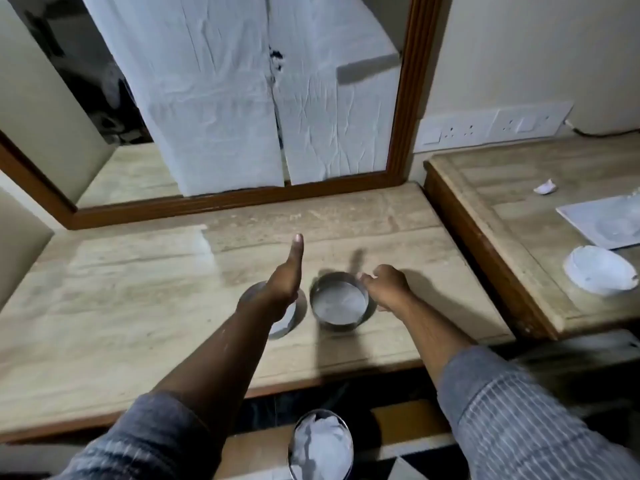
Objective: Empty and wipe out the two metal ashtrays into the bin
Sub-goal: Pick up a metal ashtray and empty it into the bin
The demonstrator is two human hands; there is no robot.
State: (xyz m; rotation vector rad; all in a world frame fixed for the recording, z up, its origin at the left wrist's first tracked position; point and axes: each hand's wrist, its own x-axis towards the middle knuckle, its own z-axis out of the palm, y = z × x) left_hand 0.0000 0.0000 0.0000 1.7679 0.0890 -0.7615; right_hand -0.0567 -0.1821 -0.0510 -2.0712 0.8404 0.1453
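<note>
My right hand [388, 285] is at the far right rim of the right ashtray [341, 303], fingers curled toward the rim; whether they have closed on it I cannot tell, as the fingertips are hidden behind the knuckles. This ashtray lies just to the left of that hand, a round steel dish with no long axis, so the approach is across the rim. Its bowl shows a pale grey film or residue; no butts visible.

My left hand [285, 278] is open and flat, thumb extended forward, holding nothing. It hovers over the left ashtray [282, 327], which sits directly beneath the palm and forearm and is largely covered; its contents cannot be read beyond a pale patch at the near edge.

The two ashtrays stand near each other on the stone counter [121, 306], not touching.

The bin [320, 445] is below and toward me from both hands, beyond the counter's near edge, holding crumpled white paper. The right hand is judged nearer to a lift.
</note>
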